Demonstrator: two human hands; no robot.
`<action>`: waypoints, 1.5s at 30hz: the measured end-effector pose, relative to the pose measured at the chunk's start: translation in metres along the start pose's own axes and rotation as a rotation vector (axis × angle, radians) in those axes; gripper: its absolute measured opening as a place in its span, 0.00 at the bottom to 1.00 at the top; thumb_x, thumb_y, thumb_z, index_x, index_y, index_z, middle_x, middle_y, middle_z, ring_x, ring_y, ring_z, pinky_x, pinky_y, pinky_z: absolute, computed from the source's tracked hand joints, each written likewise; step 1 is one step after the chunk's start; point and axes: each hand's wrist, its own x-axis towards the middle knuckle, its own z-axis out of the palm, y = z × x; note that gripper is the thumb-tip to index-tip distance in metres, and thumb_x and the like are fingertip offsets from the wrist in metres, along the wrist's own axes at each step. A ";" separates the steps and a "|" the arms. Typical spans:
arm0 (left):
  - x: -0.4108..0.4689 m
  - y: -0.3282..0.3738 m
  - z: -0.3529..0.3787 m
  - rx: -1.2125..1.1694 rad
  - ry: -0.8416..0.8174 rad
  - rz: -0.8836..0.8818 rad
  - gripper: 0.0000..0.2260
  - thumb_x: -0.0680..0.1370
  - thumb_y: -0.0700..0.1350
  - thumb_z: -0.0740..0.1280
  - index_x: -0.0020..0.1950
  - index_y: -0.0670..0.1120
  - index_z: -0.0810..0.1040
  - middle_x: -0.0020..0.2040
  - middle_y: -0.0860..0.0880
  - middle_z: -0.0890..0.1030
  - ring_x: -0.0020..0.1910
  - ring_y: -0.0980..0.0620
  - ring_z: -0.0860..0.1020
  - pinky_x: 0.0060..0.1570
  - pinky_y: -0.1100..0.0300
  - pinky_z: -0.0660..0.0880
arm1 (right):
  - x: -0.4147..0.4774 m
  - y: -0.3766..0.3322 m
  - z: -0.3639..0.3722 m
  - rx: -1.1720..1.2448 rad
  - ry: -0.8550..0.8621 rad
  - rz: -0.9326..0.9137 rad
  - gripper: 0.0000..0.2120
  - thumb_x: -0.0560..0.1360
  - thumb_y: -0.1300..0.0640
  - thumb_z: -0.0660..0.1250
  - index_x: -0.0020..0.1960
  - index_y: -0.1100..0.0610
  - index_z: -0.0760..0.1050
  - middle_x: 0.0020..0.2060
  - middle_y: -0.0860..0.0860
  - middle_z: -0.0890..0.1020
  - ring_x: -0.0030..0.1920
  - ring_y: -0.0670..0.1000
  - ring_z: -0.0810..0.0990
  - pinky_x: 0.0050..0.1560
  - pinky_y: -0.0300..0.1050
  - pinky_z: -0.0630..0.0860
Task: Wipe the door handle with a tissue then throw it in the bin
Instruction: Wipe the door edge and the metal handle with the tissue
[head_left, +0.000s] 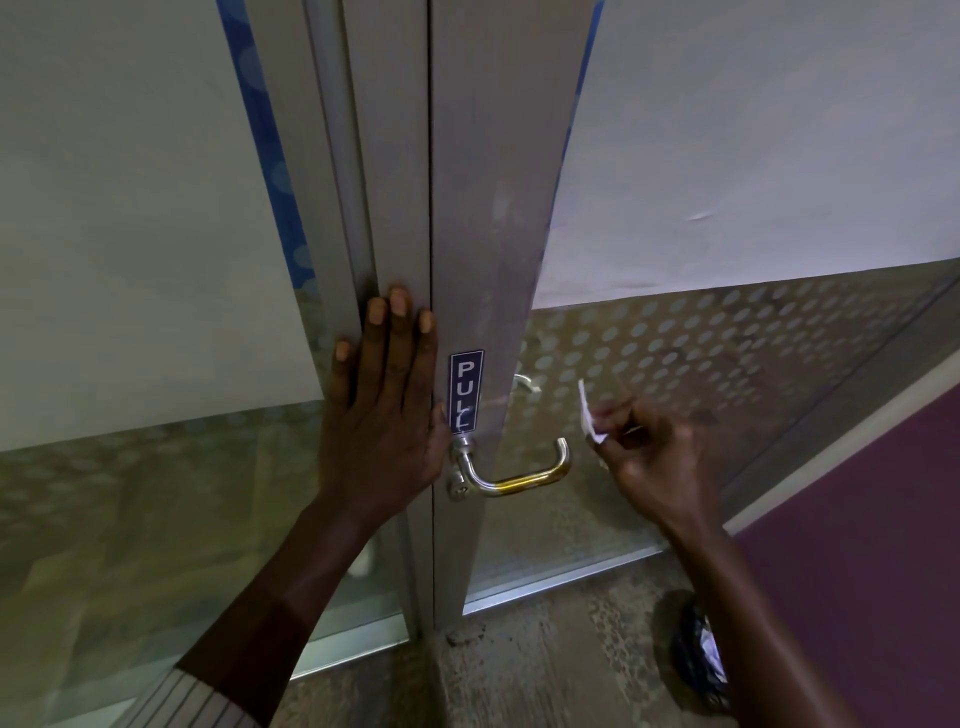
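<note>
A silver lever door handle (511, 475) with a worn brassy patch sticks out of the aluminium door frame (483, 234), just below a blue PULL sticker (465, 391). My left hand (382, 410) lies flat with fingers spread on the frame, its thumb side beside the handle's base. My right hand (657, 460) hovers just right of the handle's free end, apart from it, pinching a small white tissue (589, 415) between thumb and fingertips. Most of the tissue is hidden inside the fingers.
Frosted glass panels with dot patterns flank the frame on both sides. A bin (698, 660) lined with a black bag sits on the speckled floor (545, 670) at the lower right, partly behind my right forearm. A purple wall (872, 519) runs along the right.
</note>
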 end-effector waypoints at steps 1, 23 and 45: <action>0.000 0.000 0.000 -0.003 -0.001 -0.003 0.52 0.78 0.51 0.72 0.86 0.43 0.35 0.86 0.44 0.29 0.86 0.45 0.32 0.85 0.46 0.32 | -0.005 0.006 0.002 -0.108 -0.062 -0.078 0.11 0.72 0.66 0.80 0.44 0.50 0.84 0.50 0.45 0.90 0.45 0.46 0.89 0.44 0.54 0.88; 0.002 0.001 -0.005 0.004 -0.027 -0.026 0.52 0.80 0.53 0.71 0.86 0.45 0.33 0.85 0.46 0.27 0.86 0.47 0.30 0.85 0.48 0.30 | -0.007 0.050 0.034 -0.514 -0.320 -0.621 0.18 0.71 0.59 0.83 0.60 0.51 0.88 0.51 0.43 0.89 0.54 0.46 0.75 0.36 0.42 0.78; 0.002 0.003 -0.003 0.021 -0.002 -0.032 0.52 0.80 0.53 0.72 0.86 0.44 0.34 0.85 0.45 0.29 0.86 0.46 0.31 0.85 0.47 0.31 | -0.032 0.066 0.045 -0.602 -0.195 -0.832 0.23 0.78 0.71 0.61 0.69 0.63 0.83 0.63 0.57 0.88 0.64 0.58 0.87 0.63 0.55 0.85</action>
